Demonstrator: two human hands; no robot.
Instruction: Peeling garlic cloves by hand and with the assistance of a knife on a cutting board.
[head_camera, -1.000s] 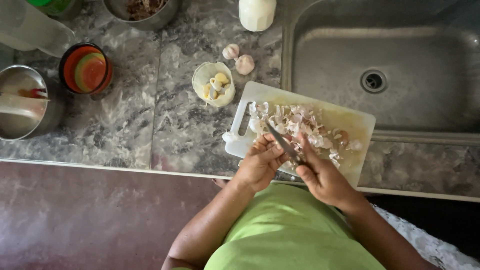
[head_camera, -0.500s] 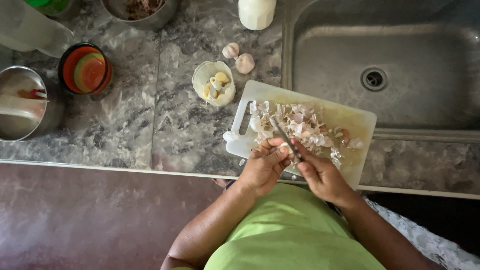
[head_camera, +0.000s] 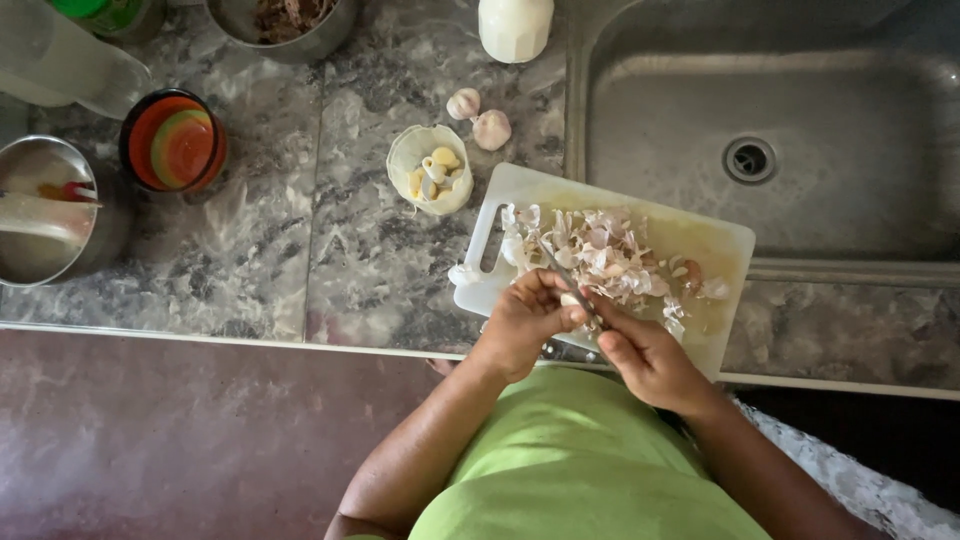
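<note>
My left hand (head_camera: 525, 320) pinches a small garlic clove (head_camera: 570, 299) at the near edge of a white cutting board (head_camera: 720, 245). My right hand (head_camera: 645, 355) grips a knife (head_camera: 568, 285), its blade lying against the clove and pointing up and left. A heap of papery garlic skins (head_camera: 600, 250) covers the middle of the board. Just beyond the board's handle stands a small white bowl (head_camera: 430, 170) holding peeled cloves. Two whole garlic bulbs (head_camera: 480, 115) lie on the counter behind the bowl.
A steel sink (head_camera: 770, 140) fills the right back. To the left stand a striped orange cup (head_camera: 175, 140), a steel pot (head_camera: 45, 210) with utensils and a steel bowl (head_camera: 290, 20). A white jar (head_camera: 515, 25) stands at the back. The counter edge (head_camera: 250, 335) runs near me.
Both hands have shifted slightly while working the clove; the knife blade has turned a little against it. The board and bowls have not moved.
</note>
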